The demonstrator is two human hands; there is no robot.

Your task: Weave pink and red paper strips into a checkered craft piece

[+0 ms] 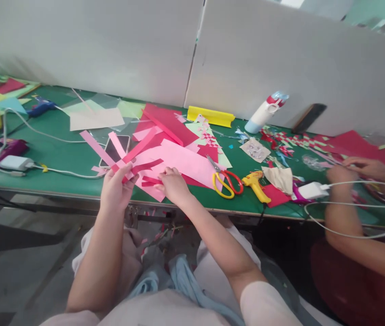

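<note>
My left hand (116,188) is closed on a bundle of pink and red paper strips (124,156) that fan out up and to the left over the green table's (63,156) front edge. My right hand (173,184) rests beside it with curled fingers pinching a red strip (151,180) that lies on a large pink paper sheet (182,160). Red paper sheets (167,124) lie behind the pink one. A phone (115,149) lies partly under the strips.
Scissors with yellow and red handles (225,180) and a yellow glue gun (255,183) lie right of my hands. A white bottle (263,113), charger and cables sit further right. Another person's hands (352,170) work at the right. A blue glue gun (41,107) lies far left.
</note>
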